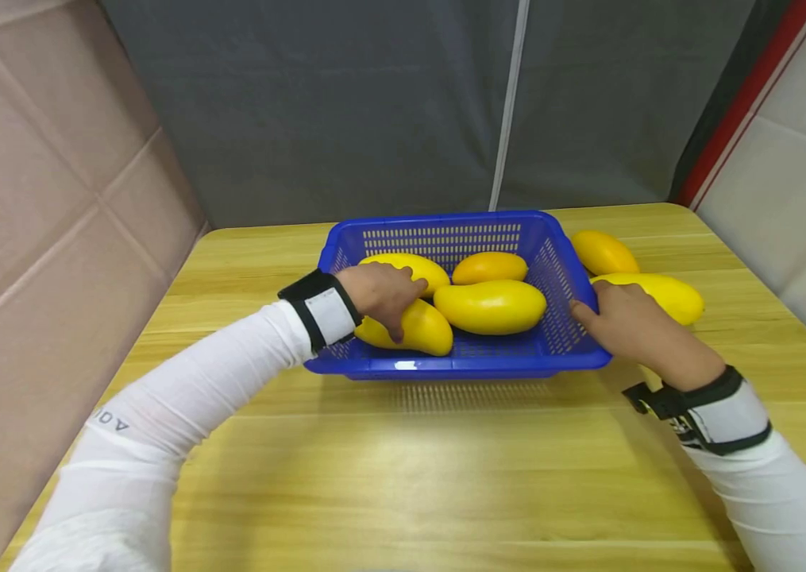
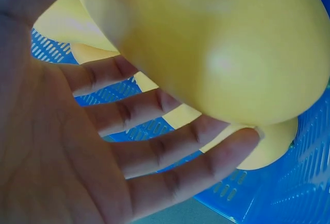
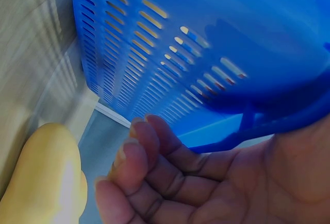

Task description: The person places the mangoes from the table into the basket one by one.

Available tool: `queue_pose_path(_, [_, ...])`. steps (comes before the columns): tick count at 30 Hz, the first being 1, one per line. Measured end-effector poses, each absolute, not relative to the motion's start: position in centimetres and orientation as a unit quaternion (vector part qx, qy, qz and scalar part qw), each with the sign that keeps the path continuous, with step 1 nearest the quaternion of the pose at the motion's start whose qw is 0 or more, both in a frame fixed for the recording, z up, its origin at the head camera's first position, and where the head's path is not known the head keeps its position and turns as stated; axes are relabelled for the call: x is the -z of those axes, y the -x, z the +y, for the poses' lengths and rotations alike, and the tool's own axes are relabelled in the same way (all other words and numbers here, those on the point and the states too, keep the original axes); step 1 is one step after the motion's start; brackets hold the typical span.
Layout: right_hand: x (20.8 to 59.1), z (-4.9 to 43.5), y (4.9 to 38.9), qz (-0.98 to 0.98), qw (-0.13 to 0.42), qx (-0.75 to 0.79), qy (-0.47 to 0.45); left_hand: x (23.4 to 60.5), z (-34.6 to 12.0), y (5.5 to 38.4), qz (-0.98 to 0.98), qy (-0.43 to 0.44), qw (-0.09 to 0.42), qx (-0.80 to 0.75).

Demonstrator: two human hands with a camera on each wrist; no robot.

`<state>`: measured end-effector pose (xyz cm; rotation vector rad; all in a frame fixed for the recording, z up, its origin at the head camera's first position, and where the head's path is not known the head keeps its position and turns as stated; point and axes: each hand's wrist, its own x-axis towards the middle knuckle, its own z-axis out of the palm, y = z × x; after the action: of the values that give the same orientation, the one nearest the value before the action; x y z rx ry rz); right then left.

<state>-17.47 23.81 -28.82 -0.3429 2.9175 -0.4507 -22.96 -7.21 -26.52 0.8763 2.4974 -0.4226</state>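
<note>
Two front mangoes: the near-left mango [image 1: 427, 327] lay inside the blue basket [image 1: 488, 365], partly under the left hand [image 1: 383, 292]; the near-right mango [image 1: 491, 307] sat just beside it.
Left-hand grip: thumb and fingers straddled the near-left mango, the fingers spread apart from one another and their tips against its skin.
Right-hand grip: the right hand [image 1: 634, 330] clasped the basket's right rim, thumb over the edge and fingers bent on the outer side.
Mango weight: probably solid enough to need a full-hand hold, though manageable with one hand.
Mango skin: smooth and shiny, so likely a little slippery; the body seemed firm, yet hard squeezing could have bruised it.
Mango hold: the thick middle looked surest, fingers wide; the rounded ends offered less purchase.
Basket handling: apparently light plastic, likely to flex somewhat, best taken by its rim.
Mango looks: plump, long and gently curved, clear yellow with pale highlights; the far-right mango [image 1: 490, 268] in the basket was more orange.
</note>
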Motion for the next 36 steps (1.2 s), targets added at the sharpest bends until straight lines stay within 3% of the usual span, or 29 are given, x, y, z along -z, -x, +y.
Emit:
queue_pose_path(14, [28.6,23.8,17.4,0.976,0.098,0.158,0.11,26.5,-7.2,22.8,0.914,-0.3,0.229,0.145])
queue_pose_path(36, [28.6,23.7,17.1,0.978,0.075,0.147,0.125,25.1,-9.0,23.0,0.919,-0.298,0.228,0.121])
